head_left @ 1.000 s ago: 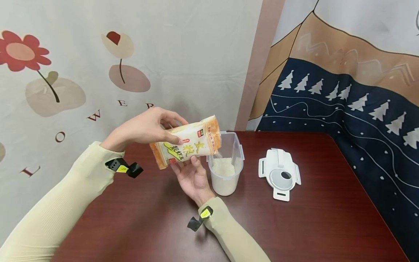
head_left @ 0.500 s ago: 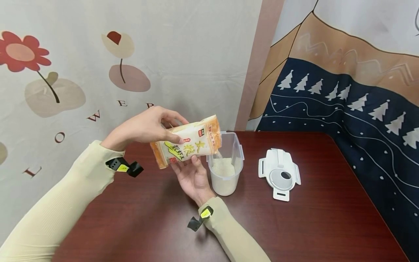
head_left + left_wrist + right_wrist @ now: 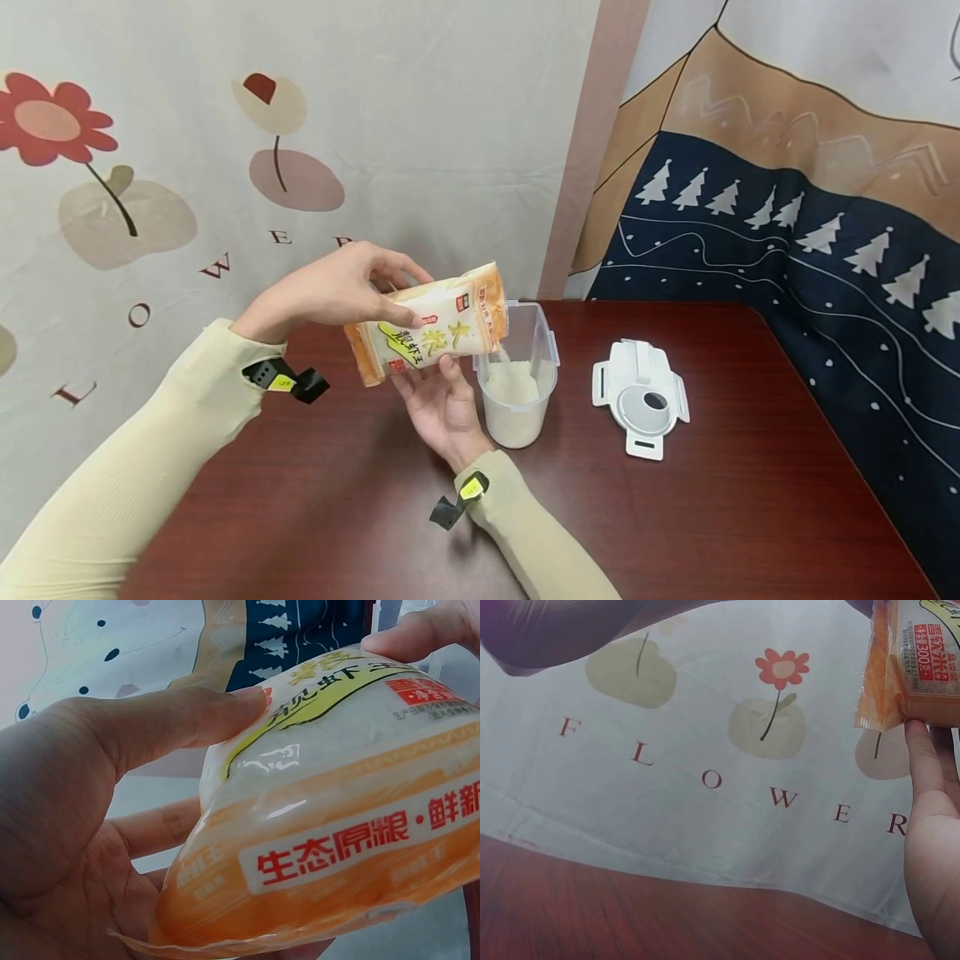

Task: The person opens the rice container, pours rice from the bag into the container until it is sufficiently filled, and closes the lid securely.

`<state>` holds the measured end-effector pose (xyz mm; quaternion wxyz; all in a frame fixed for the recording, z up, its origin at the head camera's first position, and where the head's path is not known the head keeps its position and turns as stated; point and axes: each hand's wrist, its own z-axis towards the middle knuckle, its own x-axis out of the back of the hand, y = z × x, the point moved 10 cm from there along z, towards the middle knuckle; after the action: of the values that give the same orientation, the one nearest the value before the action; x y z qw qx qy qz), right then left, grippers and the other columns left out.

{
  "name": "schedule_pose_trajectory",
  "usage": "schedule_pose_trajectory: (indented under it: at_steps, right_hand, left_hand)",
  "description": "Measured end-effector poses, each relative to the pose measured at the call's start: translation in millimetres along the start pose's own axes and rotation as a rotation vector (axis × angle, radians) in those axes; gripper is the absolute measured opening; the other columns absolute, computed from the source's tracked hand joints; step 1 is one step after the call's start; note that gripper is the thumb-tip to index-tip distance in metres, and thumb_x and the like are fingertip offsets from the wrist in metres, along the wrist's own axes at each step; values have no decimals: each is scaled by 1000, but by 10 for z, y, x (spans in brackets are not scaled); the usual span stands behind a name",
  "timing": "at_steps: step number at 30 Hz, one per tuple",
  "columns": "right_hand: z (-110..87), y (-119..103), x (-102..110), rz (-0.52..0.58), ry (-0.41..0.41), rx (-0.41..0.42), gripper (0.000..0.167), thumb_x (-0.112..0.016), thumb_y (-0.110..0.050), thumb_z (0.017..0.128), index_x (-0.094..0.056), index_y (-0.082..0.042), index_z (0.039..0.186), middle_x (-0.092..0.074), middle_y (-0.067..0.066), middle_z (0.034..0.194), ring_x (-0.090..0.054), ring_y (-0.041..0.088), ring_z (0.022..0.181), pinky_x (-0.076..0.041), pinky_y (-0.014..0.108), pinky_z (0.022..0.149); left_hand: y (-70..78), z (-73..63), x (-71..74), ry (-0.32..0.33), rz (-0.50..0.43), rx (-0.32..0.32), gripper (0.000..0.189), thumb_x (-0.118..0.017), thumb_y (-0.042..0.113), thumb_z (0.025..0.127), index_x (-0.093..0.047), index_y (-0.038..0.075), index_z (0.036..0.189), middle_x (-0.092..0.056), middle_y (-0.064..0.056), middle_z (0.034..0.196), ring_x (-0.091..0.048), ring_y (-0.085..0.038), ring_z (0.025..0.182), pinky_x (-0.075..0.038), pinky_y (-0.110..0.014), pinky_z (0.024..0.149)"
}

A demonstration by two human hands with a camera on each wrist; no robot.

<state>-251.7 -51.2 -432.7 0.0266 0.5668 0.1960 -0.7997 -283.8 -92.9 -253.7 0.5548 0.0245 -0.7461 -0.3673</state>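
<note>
A plastic bag of rice point(image 3: 450, 321), white with orange ends, is tilted with its mouth end over a clear container point(image 3: 519, 427). From that end a thin stream of rice falls onto the rice point(image 3: 513, 382) inside. My left hand point(image 3: 341, 287) grips the bag from above, its thumb point(image 3: 187, 720) across the printed front and other fingers behind. Below the bag is my right hand point(image 3: 444, 412), thumb against the lower front edge; its fingers point(image 3: 924, 757) extend under the bag and are partly hidden.
A white lid point(image 3: 643, 396) with side latches and a round window lies right of the container on the dark red table point(image 3: 720, 517). Printed curtains point(image 3: 465, 150) hang behind and along the right side.
Rice keeps falling from the bag into the container. The left hand and bag have risen very slightly; the right hand stays put.
</note>
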Motion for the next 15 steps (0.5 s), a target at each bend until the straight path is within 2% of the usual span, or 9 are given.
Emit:
schedule_pose_trajectory:
  at_steps: [15]
  right_hand:
    - [3,9,-15,8,0,-5,68,-85,-39,82,-52,-25,140,-62,-3,138,-57,14,130,-47,30,114]
  left_hand:
    - [18,-2,8,-6,17,7,42,-85,28,84,-72,22,123,-77,-5,111,-74,-16,90,-58,-33,74]
